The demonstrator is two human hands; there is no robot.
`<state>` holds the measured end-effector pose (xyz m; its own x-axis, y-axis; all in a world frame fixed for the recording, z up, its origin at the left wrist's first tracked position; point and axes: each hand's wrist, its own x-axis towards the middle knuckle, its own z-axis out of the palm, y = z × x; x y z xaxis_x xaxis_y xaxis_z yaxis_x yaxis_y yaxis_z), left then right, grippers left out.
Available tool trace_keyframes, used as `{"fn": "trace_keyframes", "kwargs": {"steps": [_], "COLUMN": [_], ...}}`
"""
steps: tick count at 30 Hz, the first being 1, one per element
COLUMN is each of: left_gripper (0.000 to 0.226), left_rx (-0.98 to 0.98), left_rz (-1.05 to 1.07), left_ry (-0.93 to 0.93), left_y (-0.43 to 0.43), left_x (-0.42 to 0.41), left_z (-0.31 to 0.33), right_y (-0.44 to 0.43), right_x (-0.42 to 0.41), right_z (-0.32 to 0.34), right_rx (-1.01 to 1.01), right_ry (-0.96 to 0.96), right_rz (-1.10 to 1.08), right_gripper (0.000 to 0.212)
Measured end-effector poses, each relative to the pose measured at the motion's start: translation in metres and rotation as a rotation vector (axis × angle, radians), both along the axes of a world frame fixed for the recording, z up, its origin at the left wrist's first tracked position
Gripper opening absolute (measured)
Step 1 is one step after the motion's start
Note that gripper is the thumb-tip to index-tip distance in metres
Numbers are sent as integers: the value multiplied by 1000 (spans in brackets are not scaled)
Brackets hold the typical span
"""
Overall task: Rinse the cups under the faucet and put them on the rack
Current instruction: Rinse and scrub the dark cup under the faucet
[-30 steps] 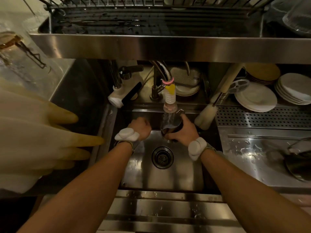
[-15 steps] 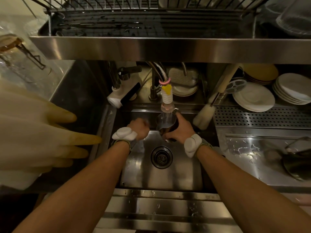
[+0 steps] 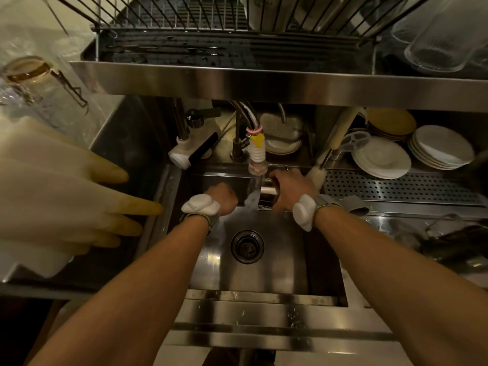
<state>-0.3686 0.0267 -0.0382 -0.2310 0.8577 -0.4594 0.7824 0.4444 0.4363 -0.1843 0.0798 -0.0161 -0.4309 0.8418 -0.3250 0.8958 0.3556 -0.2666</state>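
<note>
**Over the sink, a cup at the stream**

Across the top runs the wire rack (image 3: pixel 211 19) on its steel shelf, with a ribbed glass (image 3: pixel 443 40) lying at its right end. Below it sits the steel sink (image 3: pixel 277 265), wet and shining. Pale rubber gloves (image 3: pixel 66 194) hang large at the left edge, fingers pointing toward the basin. Both forearms reach forward from the bottom corners and converge under the faucet (image 3: pixel 257 154), each wrist wrapped in a white band. Stacks of plates (image 3: pixel 381 161) rest on the perforated ledge to the right.

The right hand (image 3: pixel 290 191) is turned palm-left, its fingers wrapped over the cup (image 3: pixel 267 198), gripping it from the right side. The cup (dark, mostly hidden by the hand) is above the back of the basin, touching the right edge of the water (image 3: pixel 253 191) that falls from the faucet's ribbed nozzle. Whether the cup is upright or tipped I cannot tell. The left hand (image 3: pixel 221 198) hovers just left of the stream, knuckles up, curled into a fist with nothing visible in it, apart from the cup. The drain (image 3: pixel 247 246) lies between the two wrists, nearer the viewer.
</note>
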Motion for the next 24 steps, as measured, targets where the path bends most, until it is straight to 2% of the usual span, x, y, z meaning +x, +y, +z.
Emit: {"fn": "trace_keyframes", "kwargs": {"steps": [7, 12, 15, 19, 21, 24], "left_gripper": [32, 30, 33, 67, 81, 89], "left_rx": [0, -20, -21, -18, 45, 156], "left_rz": [-6, -6, -38, -87, -89, -101], "left_ry": [-3, -22, -58, -162, -242, -362], "left_y": [-2, -2, -3, -6, -4, 4], "left_x": [-6, -9, -9, -7, -2, 10], "left_z": [-1, -3, -6, -23, -27, -26], "right_y": [8, 10, 7, 0, -3, -6], "right_x": [-1, -2, 1, 0, -2, -6], "right_z": [-5, -5, -12, -28, -35, -43], "right_rx": [42, 44, -35, -112, -196, -287], "right_ry": [-105, -86, 68, 344, 476, 598], "right_rz": [60, 60, -23, -183, -228, -271], "right_gripper": [89, 87, 89, 93, 94, 88]}}
